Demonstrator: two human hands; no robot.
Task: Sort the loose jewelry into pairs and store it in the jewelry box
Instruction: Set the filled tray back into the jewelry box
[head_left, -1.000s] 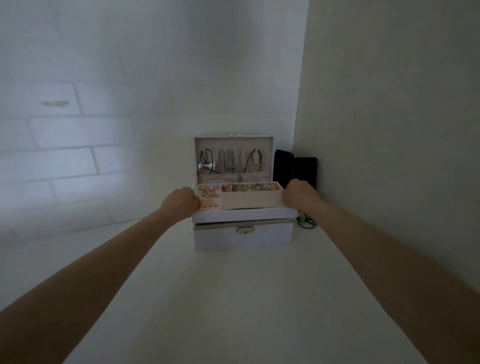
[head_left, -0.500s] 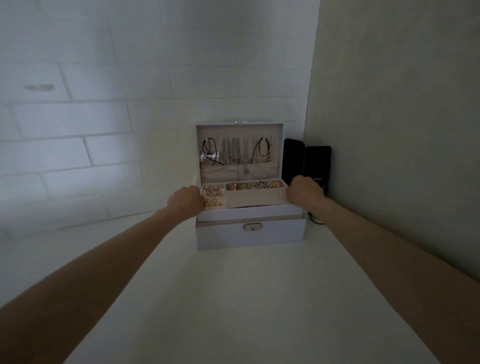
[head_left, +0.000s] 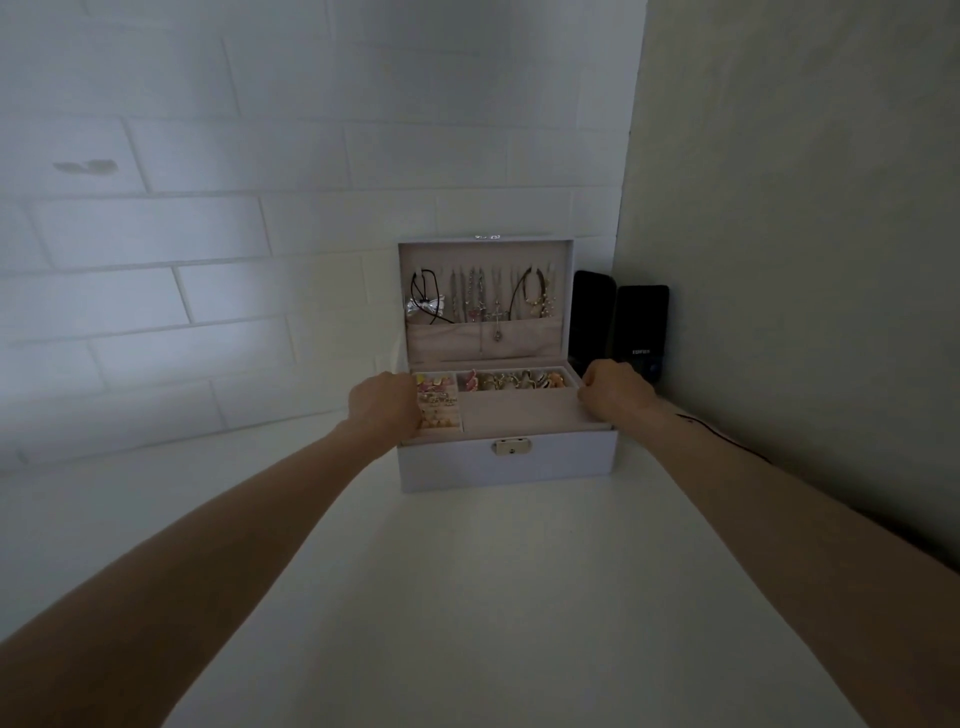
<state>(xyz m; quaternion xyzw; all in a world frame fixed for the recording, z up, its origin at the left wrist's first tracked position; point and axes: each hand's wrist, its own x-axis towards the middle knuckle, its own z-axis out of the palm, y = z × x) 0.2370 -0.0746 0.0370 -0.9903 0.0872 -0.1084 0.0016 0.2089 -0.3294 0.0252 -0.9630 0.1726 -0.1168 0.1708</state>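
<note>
Left hand (head_left: 384, 405) and right hand (head_left: 615, 395) are gripping the tray (head_left: 519, 415) ends, fingers curled round them. Sorted earrings (head_left: 519, 382) are lying between the fingers. The jewelry box (head_left: 504, 467) lid (head_left: 519, 340) is standing open, so probably only closing is remaining.

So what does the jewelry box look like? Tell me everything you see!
The jewelry box is pale, whitish, with a small metal clasp in front. Its lid stands open and upright, lined in pinkish fabric, with necklaces hanging above a pocket. The top tray has small compartments of colourful and gold pieces. The left hand and right hand grip the tray's ends. It sits on a white surface, beside black speakers.
</note>
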